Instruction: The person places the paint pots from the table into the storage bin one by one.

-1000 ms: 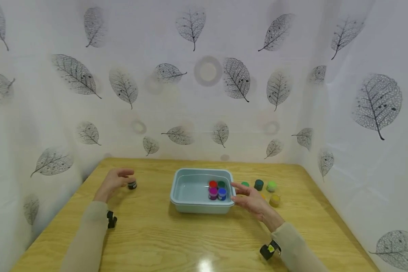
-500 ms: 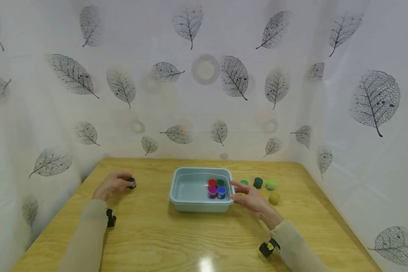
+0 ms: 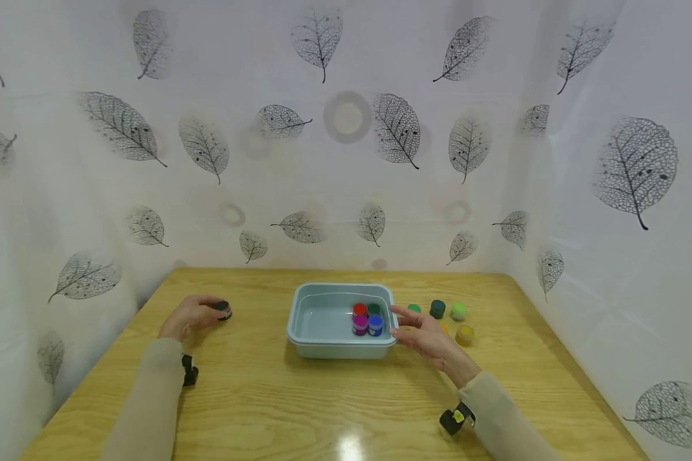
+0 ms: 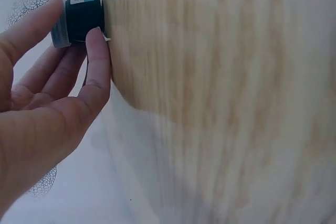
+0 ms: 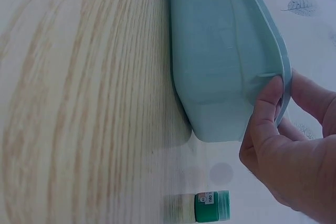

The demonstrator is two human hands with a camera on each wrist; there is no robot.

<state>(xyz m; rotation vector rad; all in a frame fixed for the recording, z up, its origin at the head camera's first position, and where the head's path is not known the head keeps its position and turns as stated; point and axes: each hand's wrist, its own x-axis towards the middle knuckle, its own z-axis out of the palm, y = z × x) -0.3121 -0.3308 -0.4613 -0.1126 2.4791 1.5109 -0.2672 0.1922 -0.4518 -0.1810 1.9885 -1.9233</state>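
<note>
At the left of the table, my left hand (image 3: 190, 315) grips a small dark paint jar (image 3: 225, 310). The left wrist view shows the jar's clear lid, with thumb and fingers on either side of the dark jar (image 4: 85, 17). Toward the right, my right hand (image 3: 434, 344) pinches the right rim of a pale blue plastic tub (image 3: 340, 351); in the right wrist view the thumb and fingers straddle the tub's rim (image 5: 283, 59). Inside the tub, on its right side, are a red jar (image 3: 360, 310), a dark green jar (image 3: 375, 310), a purple jar (image 3: 360, 326) and a blue jar (image 3: 375, 326).
Right of the tub stand a green jar (image 3: 414, 308), a dark teal jar (image 3: 437, 309), a light green jar (image 3: 459, 312) and a yellow jar (image 3: 464, 336). An orange jar is mostly hidden behind my right hand. A leaf-printed curtain (image 3: 346, 186) surrounds the wooden table (image 3: 265, 410).
My left hand has come down from above the dark jar and its fingers have closed round it. My right hand stays at the tub's rim.
</note>
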